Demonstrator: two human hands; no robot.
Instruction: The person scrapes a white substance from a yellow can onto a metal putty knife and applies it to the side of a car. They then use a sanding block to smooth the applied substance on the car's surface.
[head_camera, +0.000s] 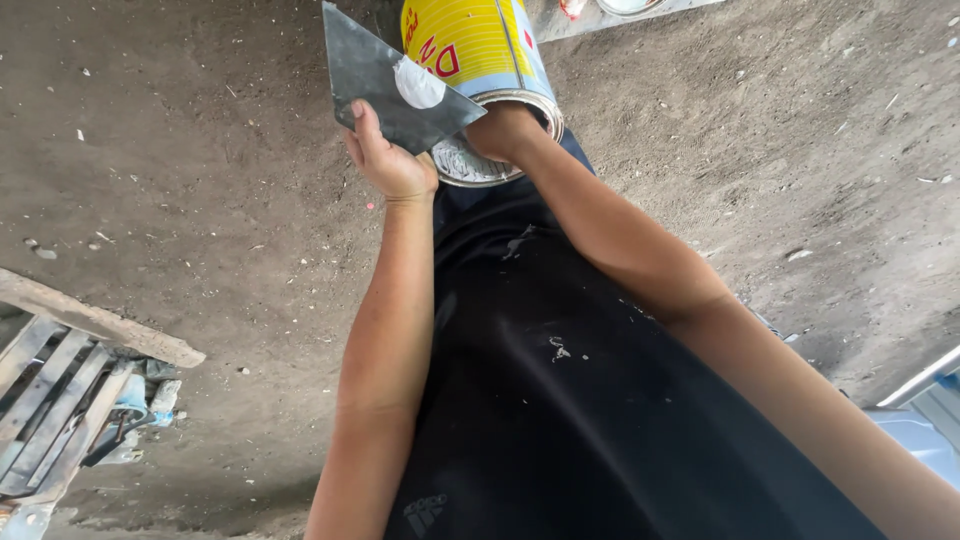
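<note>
One tin can (480, 60), one flat metal blade (385, 85), two hands in play, and one wooden pallet (50, 400) off at the near left. The can sits at the far middle of the scene, tipped so its open mouth faces back toward the person, ringed metal rim showing. Its label is bright yellow with red lettering and a pale blue band running along the rim end, wrapped round the cylinder.

Left hand (385, 160) is up at the far middle, just left of the can, fingers curled and clamped on the near edge of the blade, thumb lying up across its face. The blade is a dark grey triangle, one point jutting far and left, another point reaching right across the can's mouth, and there's one white dab of paste (418, 85) sitting on it near the can.

Right hand (505, 130) goes into the mouth of the can, fingers hidden inside, so how far open it is I cannot tell; the wrist rests against the rim. The hands are close together, the blade's tip between them.

Black trousers (580, 400) flecked with white fill the near middle. Bare dirt floor (200, 200) all round, scattered with small pale chips. A pale blue object (920, 440) pokes in at the near right edge
</note>
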